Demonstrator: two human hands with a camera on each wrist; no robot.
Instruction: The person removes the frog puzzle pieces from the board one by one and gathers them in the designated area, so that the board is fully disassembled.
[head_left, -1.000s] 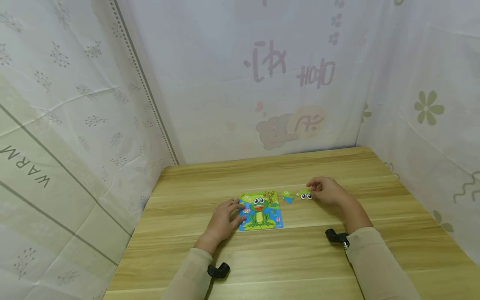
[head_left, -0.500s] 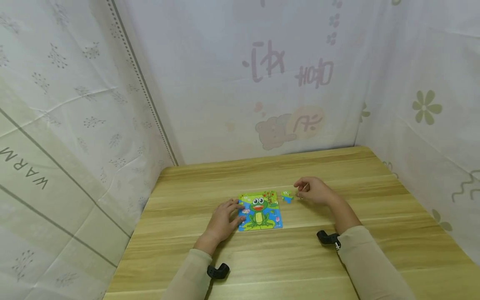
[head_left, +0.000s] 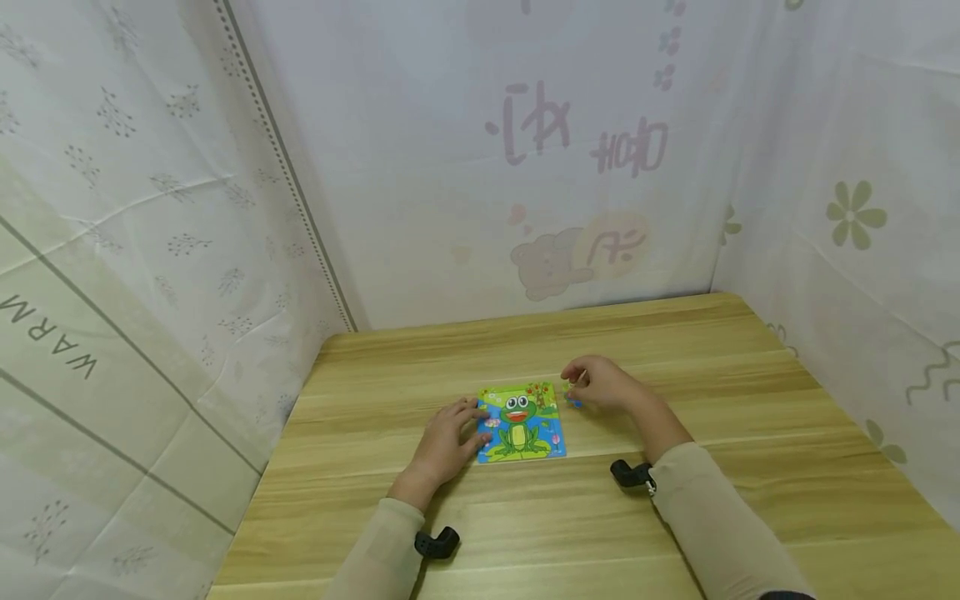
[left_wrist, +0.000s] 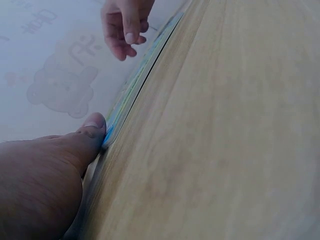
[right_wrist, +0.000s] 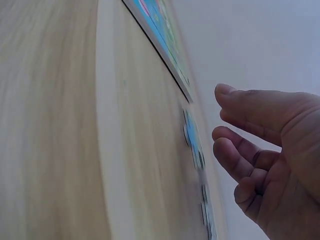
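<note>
A square frog jigsaw puzzle (head_left: 519, 435) in a thin board lies flat on the table. My left hand (head_left: 444, 443) rests at its left edge, fingers spread onto the picture; in the left wrist view the thumb (left_wrist: 93, 125) touches the board's edge. Just right of the puzzle, my right hand (head_left: 606, 385) hovers over a loose blue-and-green puzzle piece (head_left: 574, 403), mostly covering it. In the right wrist view its thumb and loosely bent fingers (right_wrist: 232, 155) hold nothing. There, that loose piece (right_wrist: 191, 135) and a second piece (right_wrist: 206, 210) lie flat in a row beyond the board's corner.
The wood-grain table (head_left: 480, 517) reaches back to a printed curtain (head_left: 465, 167), with more curtains at both sides. A black wrist-camera mount sits at the left sleeve (head_left: 437, 543) and another at the right sleeve (head_left: 632, 475).
My right hand has moved left, from over the piece with the frog's eyes to over the blue-and-green piece beside the puzzle. My left hand has stayed at the puzzle's left edge.
</note>
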